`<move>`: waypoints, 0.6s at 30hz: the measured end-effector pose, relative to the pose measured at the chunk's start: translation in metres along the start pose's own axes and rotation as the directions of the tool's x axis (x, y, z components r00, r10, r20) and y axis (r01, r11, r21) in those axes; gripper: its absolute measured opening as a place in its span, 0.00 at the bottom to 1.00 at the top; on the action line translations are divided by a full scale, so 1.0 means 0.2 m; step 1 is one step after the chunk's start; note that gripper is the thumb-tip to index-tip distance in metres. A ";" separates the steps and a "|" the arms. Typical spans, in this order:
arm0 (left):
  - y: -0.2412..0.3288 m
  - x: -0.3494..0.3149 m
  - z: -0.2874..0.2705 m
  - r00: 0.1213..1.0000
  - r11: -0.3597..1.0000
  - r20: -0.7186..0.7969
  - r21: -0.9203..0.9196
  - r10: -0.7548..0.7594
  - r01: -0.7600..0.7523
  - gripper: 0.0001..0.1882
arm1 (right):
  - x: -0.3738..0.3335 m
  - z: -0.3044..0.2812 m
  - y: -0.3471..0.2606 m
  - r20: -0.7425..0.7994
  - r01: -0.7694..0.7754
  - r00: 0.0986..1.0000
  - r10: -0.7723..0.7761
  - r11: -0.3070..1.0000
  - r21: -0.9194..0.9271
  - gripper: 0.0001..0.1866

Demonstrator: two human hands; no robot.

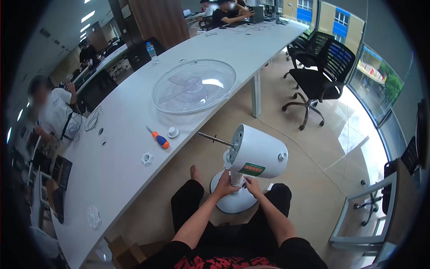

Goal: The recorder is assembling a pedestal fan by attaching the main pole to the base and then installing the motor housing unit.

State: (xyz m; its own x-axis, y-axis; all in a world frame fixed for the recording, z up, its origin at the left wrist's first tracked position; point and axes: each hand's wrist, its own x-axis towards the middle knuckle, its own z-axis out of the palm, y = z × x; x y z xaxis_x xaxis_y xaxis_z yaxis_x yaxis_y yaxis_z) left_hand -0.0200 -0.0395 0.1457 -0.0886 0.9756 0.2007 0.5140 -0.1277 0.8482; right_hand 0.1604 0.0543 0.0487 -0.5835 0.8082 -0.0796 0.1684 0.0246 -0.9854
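Lower centre of frame: left fingers wrapped round fan neck; right fingers alongside, grip hard to tell. Neck-fitting work, I'd judge; next move calls for steady support.

Grille on table, bottle beyond it; screwdriver nearer, knob to its right. Fan head right of table, above base, apparently on floor.

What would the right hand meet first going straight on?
Probably the fan's white neck: the right hand points up and left toward it, fingertips at or very near it; depth hides whether they touch.
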 end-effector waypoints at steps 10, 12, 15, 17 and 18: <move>0.05 -0.01 -0.01 0.999 0.999 -0.053 0.038 -0.010 0.012 0.53 | -0.04 0.02 -0.03 -0.035 -0.003 0.999 0.007 0.995 0.101 0.15; 0.06 -0.01 -0.01 0.996 1.000 -0.084 0.007 -0.010 0.011 0.53 | -0.03 0.01 -0.02 -0.032 -0.157 0.986 0.165 0.972 0.173 0.17; 0.07 -0.02 -0.01 0.994 0.999 -0.106 -0.046 -0.011 0.007 0.52 | -0.02 0.01 -0.01 -0.001 -0.179 0.983 0.182 0.967 0.181 0.18; 0.07 -0.02 -0.01 0.993 0.998 -0.115 -0.068 -0.009 0.002 0.52 | -0.03 0.02 -0.02 0.032 -0.115 0.993 0.111 0.967 0.228 0.18; 0.08 -0.02 -0.01 0.994 1.000 -0.109 -0.029 0.003 -0.006 0.52 | -0.03 0.02 -0.02 -0.002 -0.179 0.983 0.185 0.954 0.238 0.18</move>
State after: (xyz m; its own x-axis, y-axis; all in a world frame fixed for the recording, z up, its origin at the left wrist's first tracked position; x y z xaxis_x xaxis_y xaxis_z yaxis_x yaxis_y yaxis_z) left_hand -0.0129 -0.0460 0.1585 -0.1800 0.9500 0.2553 0.4892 -0.1387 0.8611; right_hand 0.1605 0.0469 0.0528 -0.5407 0.7999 -0.2605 0.0761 -0.2619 -0.9621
